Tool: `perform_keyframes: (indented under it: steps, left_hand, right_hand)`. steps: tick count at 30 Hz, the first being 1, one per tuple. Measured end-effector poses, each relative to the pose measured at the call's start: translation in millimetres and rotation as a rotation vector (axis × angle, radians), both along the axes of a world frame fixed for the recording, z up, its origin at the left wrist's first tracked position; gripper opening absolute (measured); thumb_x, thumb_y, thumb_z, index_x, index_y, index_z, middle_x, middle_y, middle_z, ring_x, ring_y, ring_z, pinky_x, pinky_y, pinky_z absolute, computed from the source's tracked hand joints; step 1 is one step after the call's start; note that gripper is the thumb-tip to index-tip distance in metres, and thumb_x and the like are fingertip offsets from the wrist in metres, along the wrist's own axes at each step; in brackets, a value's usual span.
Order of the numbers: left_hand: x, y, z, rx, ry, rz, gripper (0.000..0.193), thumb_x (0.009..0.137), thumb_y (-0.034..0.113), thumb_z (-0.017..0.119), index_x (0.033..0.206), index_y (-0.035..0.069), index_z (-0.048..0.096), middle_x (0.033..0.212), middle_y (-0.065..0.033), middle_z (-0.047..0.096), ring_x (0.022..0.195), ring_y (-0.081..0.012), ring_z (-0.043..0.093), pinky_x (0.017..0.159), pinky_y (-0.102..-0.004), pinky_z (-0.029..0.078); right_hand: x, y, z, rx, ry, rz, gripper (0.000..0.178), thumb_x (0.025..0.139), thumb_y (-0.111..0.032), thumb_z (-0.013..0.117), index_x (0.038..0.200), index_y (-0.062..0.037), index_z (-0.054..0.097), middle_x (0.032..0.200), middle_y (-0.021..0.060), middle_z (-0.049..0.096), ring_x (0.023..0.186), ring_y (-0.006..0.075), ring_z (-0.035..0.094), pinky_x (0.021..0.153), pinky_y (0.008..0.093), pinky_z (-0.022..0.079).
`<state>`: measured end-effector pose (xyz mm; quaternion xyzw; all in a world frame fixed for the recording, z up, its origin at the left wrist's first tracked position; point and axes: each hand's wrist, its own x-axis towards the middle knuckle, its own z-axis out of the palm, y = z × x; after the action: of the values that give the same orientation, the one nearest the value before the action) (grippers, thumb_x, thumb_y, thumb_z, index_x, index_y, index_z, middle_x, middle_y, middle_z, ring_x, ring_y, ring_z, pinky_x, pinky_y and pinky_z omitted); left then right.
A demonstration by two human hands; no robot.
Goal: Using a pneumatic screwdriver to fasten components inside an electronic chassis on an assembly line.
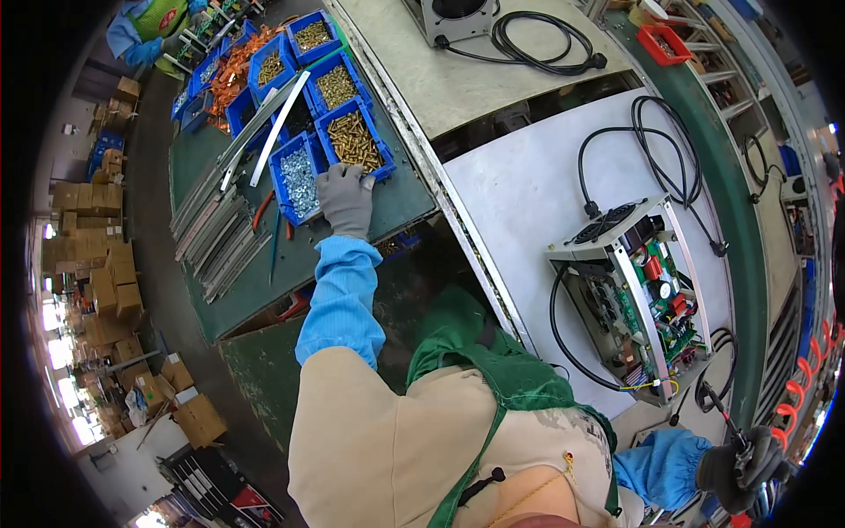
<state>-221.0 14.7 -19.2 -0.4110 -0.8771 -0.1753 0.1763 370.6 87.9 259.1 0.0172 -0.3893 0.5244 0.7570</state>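
My left hand [345, 201], in a grey glove and blue sleeve cover, reaches to the front edge of a blue bin of brass-coloured screws [352, 141]. Its fingers are curled together at the bin's rim; whatever they pinch is hidden. Just left of it stands a blue bin of small silvery fasteners [297, 182]. Far to the right, my gloved right hand [748, 466] is wrapped round a dark power screwdriver [742, 443] with a thin shaft. Between the hands, on the white bench, stands an open metal-framed electrical unit [647, 290] with circuit boards, a fan and black cables.
More blue bins [312, 37] and orange parts [242, 70] fill the green table's far end. Metal strips [220, 238] lie on its left, beside pliers [262, 211]. A second unit [458, 18] stands behind. A red coiled hose [801, 378] hangs right. Another person [154, 31] works far left.
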Motion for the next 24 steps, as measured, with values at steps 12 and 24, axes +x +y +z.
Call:
perform_keyframes:
  steps: [12,24]
  left_hand:
    - [53.9,6.3,-53.1,-0.087,-0.326,0.343,0.042,0.086,0.034,0.058,0.120,0.009,0.062,0.105,-0.0149,0.058,0.096,-0.0347,0.054,0.085,-0.0445,0.046]
    - [61.1,3.3,-48.4,0.011,-0.330,0.095,0.035,0.083,0.026,0.062,0.117,0.019,0.065,0.103,-0.0123,0.057,0.097,-0.0325,0.053,0.086,-0.0431,0.045]
  right_hand:
    - [-25.4,-2.8,-15.5,-0.020,-0.225,-0.154,0.022,0.059,-0.005,0.061,0.075,-0.0106,0.047,0.062,-0.0046,0.044,0.054,0.0076,0.039,0.067,0.0266,0.031]
    - [-79.8,15.0,-56.4,0.114,-0.524,0.245,0.049,0.067,-0.018,0.075,0.110,-0.0126,0.055,0.060,-0.0119,0.045,0.051,0.0023,0.043,0.061,0.0253,0.028]
